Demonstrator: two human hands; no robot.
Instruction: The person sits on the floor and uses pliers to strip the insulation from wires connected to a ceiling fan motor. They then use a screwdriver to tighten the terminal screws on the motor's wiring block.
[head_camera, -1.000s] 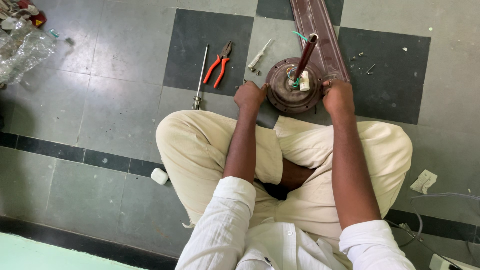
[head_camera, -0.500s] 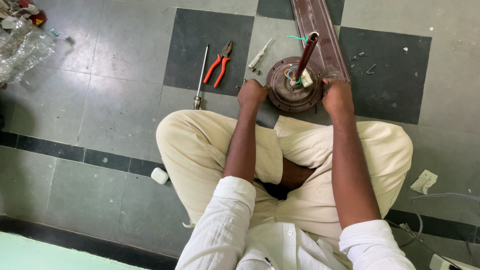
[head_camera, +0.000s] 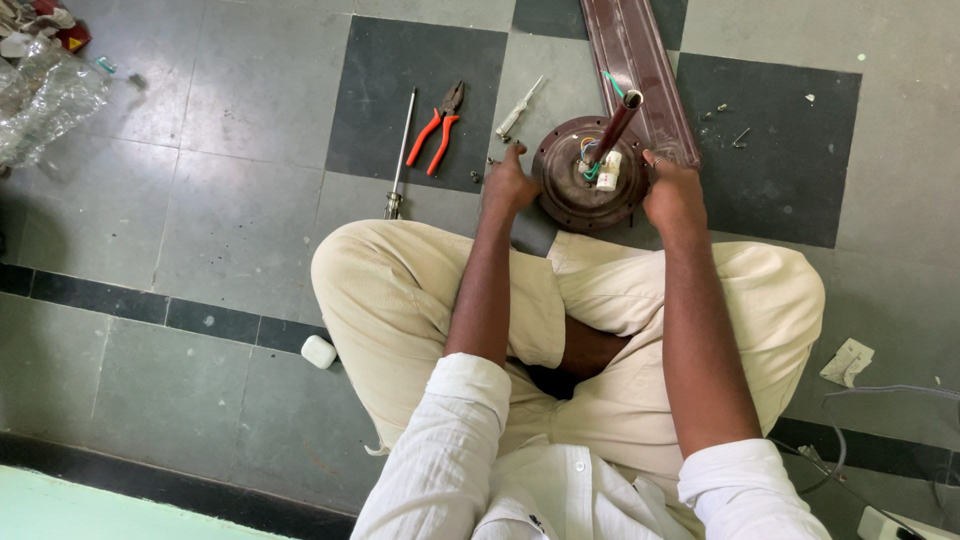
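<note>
Person sits cross-legged on tiled floor (head_camera: 230, 200), fan motor (head_camera: 590, 185) on floor just ahead of knees, btwn both hands. Left hand (head_camera: 510, 185) grips motor's left rim, fingers curled on edge, thumb up. Right hand (head_camera: 672, 192) clasps right rim, fingers wrapped over edge. Both closed on motor, one each side. Dark rod (head_camera: 618, 125) sticks up tilted from motor centre, w/ coloured wires and a white connector (head_camera: 607, 172) at its base. Brown fan blade (head_camera: 635, 70) lies behind motor, running away toward top of view, touching or under motor's far side; can't tell which.

Left of left hand, well apart: red-handled pliers (head_camera: 438, 128), long metal rod tool (head_camera: 400, 150), small white tester (head_camera: 520, 108). Small screws (head_camera: 738, 135) on dark tile to right of blade. White lump (head_camera: 318, 351) by left knee. Clear plastic wrap (head_camera: 45, 95) far left corner.
</note>
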